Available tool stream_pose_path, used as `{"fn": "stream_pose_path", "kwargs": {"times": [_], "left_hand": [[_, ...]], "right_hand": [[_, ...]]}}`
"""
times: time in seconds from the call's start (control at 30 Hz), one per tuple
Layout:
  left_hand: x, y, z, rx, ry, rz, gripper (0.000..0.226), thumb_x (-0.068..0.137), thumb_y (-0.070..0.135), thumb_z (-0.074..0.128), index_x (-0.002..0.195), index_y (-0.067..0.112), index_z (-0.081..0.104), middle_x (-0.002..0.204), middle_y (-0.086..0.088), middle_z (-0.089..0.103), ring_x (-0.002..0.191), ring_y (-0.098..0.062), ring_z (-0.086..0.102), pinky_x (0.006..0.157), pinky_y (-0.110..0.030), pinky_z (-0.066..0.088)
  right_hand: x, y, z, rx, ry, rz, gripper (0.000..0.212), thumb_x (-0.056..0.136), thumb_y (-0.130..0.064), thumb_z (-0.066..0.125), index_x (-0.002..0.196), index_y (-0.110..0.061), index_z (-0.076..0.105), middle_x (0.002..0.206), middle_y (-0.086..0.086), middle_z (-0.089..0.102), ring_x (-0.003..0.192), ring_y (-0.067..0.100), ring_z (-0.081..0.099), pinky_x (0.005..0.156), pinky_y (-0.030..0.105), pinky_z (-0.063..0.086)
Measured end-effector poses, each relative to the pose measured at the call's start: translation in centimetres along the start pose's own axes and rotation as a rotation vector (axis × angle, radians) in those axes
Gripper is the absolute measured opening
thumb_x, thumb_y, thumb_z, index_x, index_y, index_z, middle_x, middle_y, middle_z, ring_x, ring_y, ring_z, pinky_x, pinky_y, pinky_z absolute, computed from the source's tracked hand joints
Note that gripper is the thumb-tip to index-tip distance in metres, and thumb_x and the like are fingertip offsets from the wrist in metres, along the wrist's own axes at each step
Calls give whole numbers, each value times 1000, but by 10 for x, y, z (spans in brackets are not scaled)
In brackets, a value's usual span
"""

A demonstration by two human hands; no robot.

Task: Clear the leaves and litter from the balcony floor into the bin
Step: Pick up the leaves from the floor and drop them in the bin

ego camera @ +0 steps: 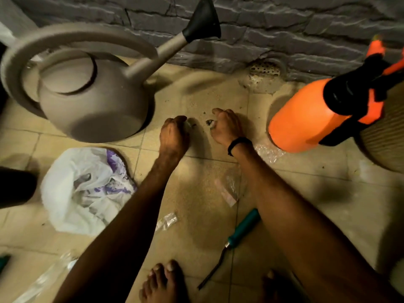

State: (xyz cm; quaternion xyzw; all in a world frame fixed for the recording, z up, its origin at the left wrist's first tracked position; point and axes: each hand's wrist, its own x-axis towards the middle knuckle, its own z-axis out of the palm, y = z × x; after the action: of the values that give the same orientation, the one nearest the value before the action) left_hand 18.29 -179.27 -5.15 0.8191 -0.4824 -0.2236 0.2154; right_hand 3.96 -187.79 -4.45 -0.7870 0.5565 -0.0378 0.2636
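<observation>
— Why are both hands down by the wall like that?
— The bits of leaf and grit sit on the floor [196, 99] in the gap between the watering can [94, 106] and the orange sprayer [306, 117], just short of the drain grate [265, 68]. They look too small to scoop by the palm, so I'd judge they're being picked up bit by bit

— And the left grip?
— The left grip [175, 132] is knuckles-up, with the fingers curled under and the tips closed on a pale scrap [188, 124] at the tile

— The right?
— The right grip [226, 126], with a black band [239, 144] at the wrist, has its fingers drawn together in a pinch on a dark scrap [209, 122]. The two grips are near each other, not touching

— Where does it all go?
— There's no bin I can be sure of. A white plastic bag [83, 189] lies slack on the floor just left of the left forearm, likely kept within reach for this. I cannot make out the dark shape at the far left edge

— More to clear?
— A clear wrapper [167, 220] lies between the forearms and there's bubble wrap [269, 152] beside the sprayer. A teal-handled tool [242, 228] lies by the right forearm
</observation>
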Motion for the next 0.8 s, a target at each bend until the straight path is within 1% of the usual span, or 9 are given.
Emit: {"fn": "stream_pose_path", "kwargs": {"times": [0.1, 0.2, 0.33, 0.43, 0.47, 0.53, 0.63, 0.73, 0.8], "left_hand": [[-10, -2, -17, -57, -64, -30, 39, 96, 3, 56, 134, 12, 61, 129, -11, 64, 112, -25, 63, 96, -36, 53], [-14, -14, -33, -117, -131, -68, 44, 91, -6, 58, 132, 8, 61, 124, -13, 65, 107, -28, 65, 90, -44, 58], [-17, -26, -47, 7, -208, -121, 45, 87, 5, 70, 131, 8, 61, 119, -16, 67, 106, -33, 65, 93, -44, 55], [-27, -30, -50, 100, -273, -213, 45, 86, 16, 75, 127, 5, 59, 119, -17, 64, 107, -34, 64, 94, -44, 55], [-33, -31, -47, 119, -292, -236, 45, 86, 18, 75, 126, 6, 58, 118, -17, 64, 105, -33, 64, 93, -44, 56], [-47, -30, -35, 156, -227, -230, 42, 88, 17, 71, 125, 6, 55, 115, -18, 63, 100, -32, 64, 86, -40, 56], [-65, -25, -15, 130, -24, -156, 25, 93, 8, 61, 117, 3, 59, 108, -17, 64, 85, -24, 55, 69, -33, 43], [-70, -24, -7, 87, 80, -110, 17, 93, 1, 55, 106, 5, 65, 104, -14, 66, 82, -22, 53, 68, -31, 38], [-70, -26, -8, 36, 97, -81, 25, 90, -2, 57, 111, 8, 66, 108, -12, 66, 89, -25, 59, 70, -31, 42]], "right_hand": [[-10, -3, 3, 3, -99, -14, 62, 94, -15, 62, 150, -20, 37, 141, 18, 41, 129, 34, 44, 109, 36, 37], [-11, 0, 1, -26, -112, -34, 69, 91, -14, 68, 151, -22, 35, 142, 17, 36, 128, 35, 45, 108, 33, 38], [-6, 4, -3, -24, -132, -29, 58, 92, -11, 66, 146, -12, 44, 142, 14, 35, 126, 31, 46, 95, 11, 41], [-6, 0, -5, -91, -120, -71, 40, 93, -12, 59, 133, -10, 56, 135, 20, 46, 121, 37, 49, 100, 37, 43], [-7, 0, -3, -97, -116, -85, 37, 93, -11, 59, 130, -9, 58, 133, 20, 46, 119, 38, 50, 100, 39, 44], [-10, -1, 3, -105, -96, -107, 35, 92, -8, 61, 128, -9, 61, 130, 17, 46, 115, 37, 52, 102, 38, 45], [-12, -8, 15, -76, -77, -129, 31, 92, -6, 60, 122, -10, 64, 127, 16, 47, 110, 35, 55, 100, 35, 47], [-8, -16, 21, -44, -91, -163, 38, 93, -7, 61, 131, -10, 59, 132, 16, 43, 116, 33, 52, 103, 32, 42], [-5, -22, 19, -34, -131, -184, 49, 94, -12, 64, 141, -11, 50, 139, 16, 38, 123, 31, 48, 106, 28, 38]]}}
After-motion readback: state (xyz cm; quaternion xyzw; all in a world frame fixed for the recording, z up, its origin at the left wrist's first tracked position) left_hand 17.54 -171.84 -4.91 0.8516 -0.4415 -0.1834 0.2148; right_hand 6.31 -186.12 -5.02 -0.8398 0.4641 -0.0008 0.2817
